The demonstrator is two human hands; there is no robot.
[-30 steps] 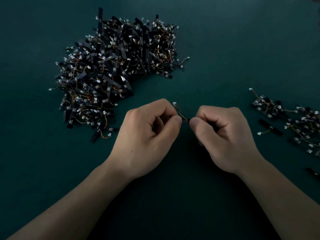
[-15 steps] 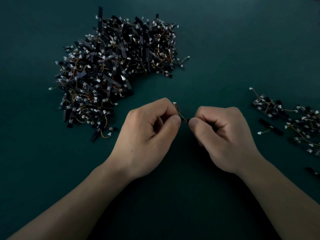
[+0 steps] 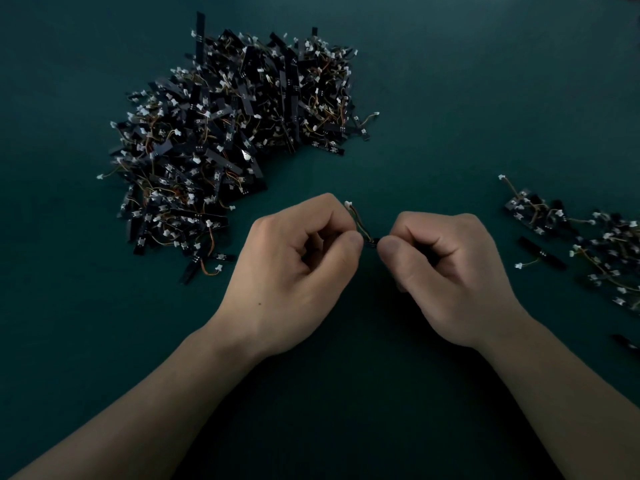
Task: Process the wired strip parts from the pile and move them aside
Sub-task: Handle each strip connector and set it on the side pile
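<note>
We look down on a dark teal table (image 3: 485,81) in dim light. Its flat, matte surface fills the whole view, so we cannot tell where its edges run or what room surrounds it. Toward the far left of the table lies the pile (image 3: 225,140), a dense tangled heap of black strip parts with thin orange and yellow wires and small white connectors. On the right side, well apart from the pile, a smaller group (image 3: 606,244) of the same parts is spread loosely and runs out of view. A single strip (image 3: 540,252) lies just beside that group, on its left, with its wire ending in a white connector.

Between the two heaps and nearer to us, our hands meet over bare table. The left hand (image 3: 294,271) is curled, thumb and forefinger pinching one end of a strip part (image 3: 372,242). The right hand (image 3: 446,275), curled too, pinches the other end, so only a short dark bit shows between the thumbs. The part's wire (image 3: 356,223) rises up and to the left past the left knuckles to a white connector (image 3: 348,204). We cannot tell whether the part touches the table or is held off it.

Bare surface stretches across the far right of the table, in the gap between the pile and the smaller group, and along the near side around both forearms — the widest free stretch we see is the far right
</note>
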